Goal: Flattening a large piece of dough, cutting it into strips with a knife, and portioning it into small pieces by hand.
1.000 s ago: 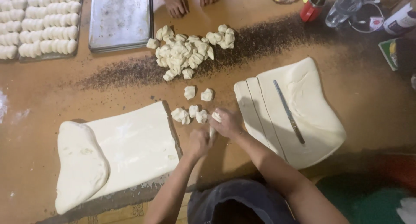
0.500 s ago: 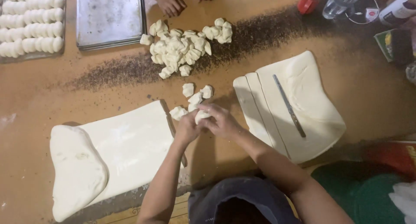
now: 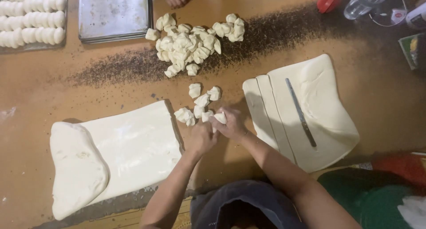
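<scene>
Both hands pinched together at bench centre: right hand (image 3: pixel 230 125) fingers wrapped round a dough piece (image 3: pixel 219 118), left hand (image 3: pixel 202 138) fingers closed on it too. Small knots (image 3: pixel 195 105) just beyond. Big dough sheet (image 3: pixel 128 144) to the left, another w/ a knife (image 3: pixel 301 112) on it to the right. Knot pile (image 3: pixel 191 43) further up, tray (image 3: pixel 114 14) behind.

The brown worktop (image 3: pixel 53 87) carries a folded dough sheet (image 3: pixel 124 149) at the left and a second dough sheet (image 3: pixel 319 105), cut into strips, at the right, with a knife (image 3: pixel 301 112) lying on it. A heap of small dough pieces (image 3: pixel 191 43) sits on a dark strewn band (image 3: pixel 275 31). A metal tray (image 3: pixel 113 11) and a tray of shaped rolls (image 3: pixel 31 16) lie along the far edge.
</scene>
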